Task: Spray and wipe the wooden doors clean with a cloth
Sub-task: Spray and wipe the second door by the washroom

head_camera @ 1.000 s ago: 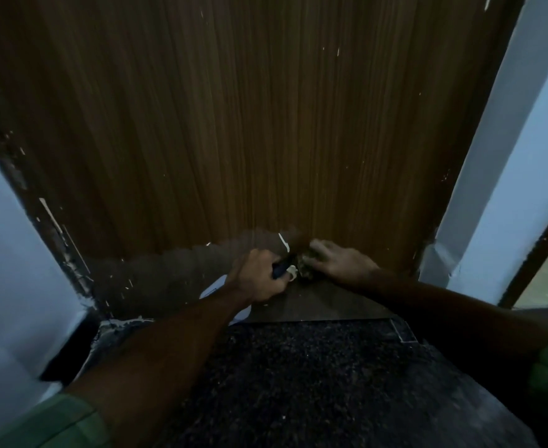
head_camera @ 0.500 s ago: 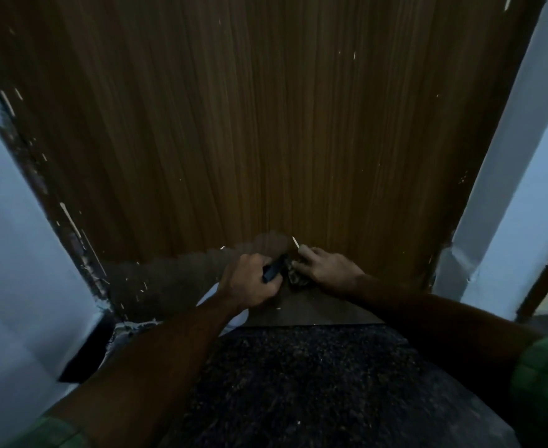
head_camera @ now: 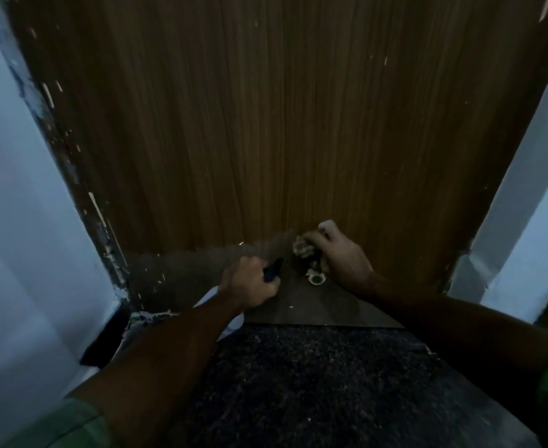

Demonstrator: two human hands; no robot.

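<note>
Right hand (head_camera: 340, 257) pinches a bunched cloth (head_camera: 302, 248) against the door (head_camera: 298, 124); left hand (head_camera: 250, 286) grips a dark sprayer (head_camera: 273, 270). Cloth likely soft, light; best held bunched.

Right hand (head_camera: 340, 257) has lifted up the wooden door (head_camera: 282, 124): a second ago it lay low, level with the left hand (head_camera: 250, 286); now it sits higher than the left, fingertips onto the brown grain above the grey band.

Gap between the two hands has widened; earlier they nearly touched.

Crumpled cloth (head_camera: 303, 247) now shows pale at the right hand's fingertips.

A small pale ring (head_camera: 315, 279) is newly exposed just below the right hand.

Left hand's hold on the dark object (head_camera: 273, 270) reads unchanged.
</note>
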